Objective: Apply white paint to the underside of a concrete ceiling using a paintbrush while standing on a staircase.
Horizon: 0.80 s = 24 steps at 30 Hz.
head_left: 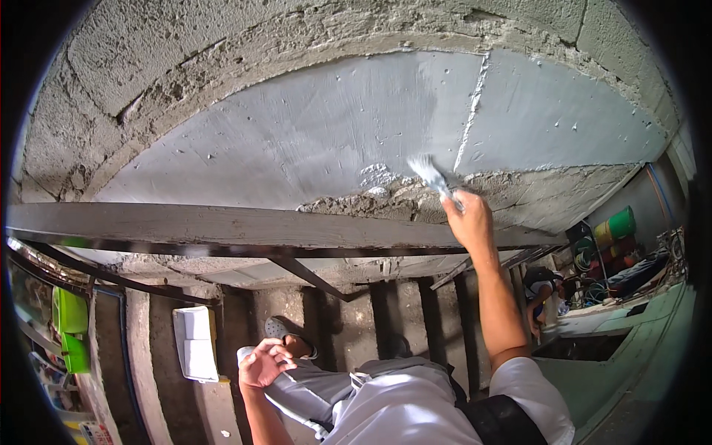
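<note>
Below wall — beam, stairs

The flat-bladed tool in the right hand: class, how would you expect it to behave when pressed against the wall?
The flat-bladed tool looks thin and metallic, so its blade probably flexes a little under pressure. It seems light for its size, since the right hand holds it overhead in a one-handed grip. Wet grey plaster on the blade may make it slippery.

The person wears a white short-sleeved shirt and light grey trousers. A black strap crosses the right side, near the shoulder. Both forearms are bare.
</note>
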Each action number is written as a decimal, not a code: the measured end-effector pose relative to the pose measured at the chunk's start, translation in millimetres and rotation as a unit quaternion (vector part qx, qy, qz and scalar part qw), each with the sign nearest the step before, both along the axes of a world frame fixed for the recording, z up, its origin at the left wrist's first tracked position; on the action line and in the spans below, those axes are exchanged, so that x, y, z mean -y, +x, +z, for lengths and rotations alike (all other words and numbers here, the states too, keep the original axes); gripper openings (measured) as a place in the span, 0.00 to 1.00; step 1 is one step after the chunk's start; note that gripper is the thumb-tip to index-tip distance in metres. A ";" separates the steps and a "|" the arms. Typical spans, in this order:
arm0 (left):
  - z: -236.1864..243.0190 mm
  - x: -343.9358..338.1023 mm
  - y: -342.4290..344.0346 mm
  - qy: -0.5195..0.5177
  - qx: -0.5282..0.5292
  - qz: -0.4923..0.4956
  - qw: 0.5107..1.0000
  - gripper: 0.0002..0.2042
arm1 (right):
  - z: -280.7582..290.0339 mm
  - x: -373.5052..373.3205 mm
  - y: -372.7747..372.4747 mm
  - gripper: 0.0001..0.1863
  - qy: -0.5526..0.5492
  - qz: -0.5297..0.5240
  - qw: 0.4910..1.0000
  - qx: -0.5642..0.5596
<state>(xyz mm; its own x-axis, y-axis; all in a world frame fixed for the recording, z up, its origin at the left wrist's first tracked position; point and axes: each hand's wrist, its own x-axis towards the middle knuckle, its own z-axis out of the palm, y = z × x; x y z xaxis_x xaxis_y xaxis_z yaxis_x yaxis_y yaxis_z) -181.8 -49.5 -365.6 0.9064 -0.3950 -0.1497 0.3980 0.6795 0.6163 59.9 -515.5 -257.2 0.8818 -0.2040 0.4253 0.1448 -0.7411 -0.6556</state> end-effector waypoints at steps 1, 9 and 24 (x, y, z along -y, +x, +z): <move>-0.4 -0.2 0.5 0.001 0.006 -0.001 1.000 0.31 | 3.0 5.2 -5.1 0.15 -0.048 0.006 0.998 -0.050; -1.1 2.7 2.1 0.008 0.000 0.002 1.000 0.31 | 75.4 9.2 13.6 0.13 -0.098 0.020 0.987 -0.128; -1.0 -0.6 2.6 -0.001 0.000 0.001 1.000 0.31 | -19.7 19.0 -2.5 0.13 -0.117 -0.011 0.992 -0.054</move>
<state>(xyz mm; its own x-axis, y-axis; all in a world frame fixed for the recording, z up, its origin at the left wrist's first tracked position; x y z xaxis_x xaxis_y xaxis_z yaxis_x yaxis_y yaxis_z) -179.2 -48.9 -366.6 0.9070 -0.3936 -0.1494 0.3970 0.6815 0.6148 57.3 -534.5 -276.9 0.9209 -0.1308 0.3672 0.0650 -0.8773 -0.4755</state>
